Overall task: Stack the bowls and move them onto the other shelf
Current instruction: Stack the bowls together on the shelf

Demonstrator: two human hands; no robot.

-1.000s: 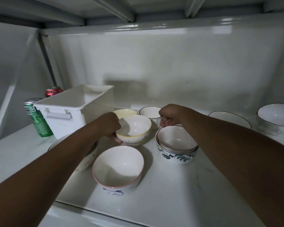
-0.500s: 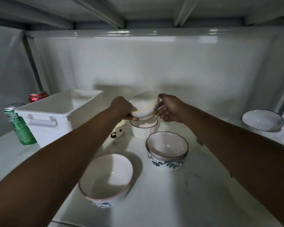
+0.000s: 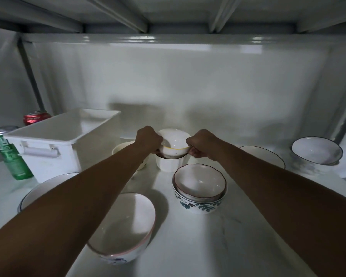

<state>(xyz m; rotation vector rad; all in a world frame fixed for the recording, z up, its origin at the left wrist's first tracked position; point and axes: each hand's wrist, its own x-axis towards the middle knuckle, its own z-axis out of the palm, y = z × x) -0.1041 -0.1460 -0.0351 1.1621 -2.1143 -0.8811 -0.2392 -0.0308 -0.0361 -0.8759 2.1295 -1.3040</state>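
1. A dim white shelf (image 3: 218,246) is bearing scattered bowls.
2. The left hand (image 3: 148,139) and right hand (image 3: 201,143) are gripping a yellow-banded bowl (image 3: 173,145), fingers curled at its sides.
3. It is sitting tilted in a dark-rimmed bowl (image 3: 169,163); stacking step.
4. Next: level it, then release.

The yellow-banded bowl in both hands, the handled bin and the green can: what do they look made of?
Yellow-banded bowl: likely glazed ceramic, with a glossy white wall. White bin: probably moulded plastic, smooth, with a moulded handle and rolled rim. Green can: apparently thin metal, with a silvery top and printed wall.
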